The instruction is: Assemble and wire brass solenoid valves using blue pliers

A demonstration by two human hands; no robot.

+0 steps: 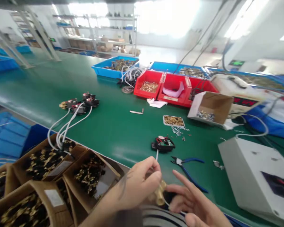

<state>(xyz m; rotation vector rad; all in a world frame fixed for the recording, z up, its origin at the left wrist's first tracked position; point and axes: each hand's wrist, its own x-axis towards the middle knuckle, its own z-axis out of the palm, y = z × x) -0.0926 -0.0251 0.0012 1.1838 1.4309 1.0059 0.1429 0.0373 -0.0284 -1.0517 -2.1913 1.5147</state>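
My left hand (139, 181) pinches a thin white wire that runs up to a small black part (163, 144) with red and green bits lying on the green table (113, 126). Its fingers also close on a brass fitting (159, 193) held near my body. My right hand (194, 201) touches the same brass fitting from the right, with the index finger stretched out. Blue-handled pliers (188, 167) lie on the table just beyond my right hand.
Cardboard boxes (68, 176) of black-and-brass parts stand at lower left. Wired assemblies (81, 104) lie further left. Red bins (174, 86), blue trays (115, 66), an open carton (210, 108), a small tray of brass pieces (173, 120) and a grey box (257, 176) ring the area.
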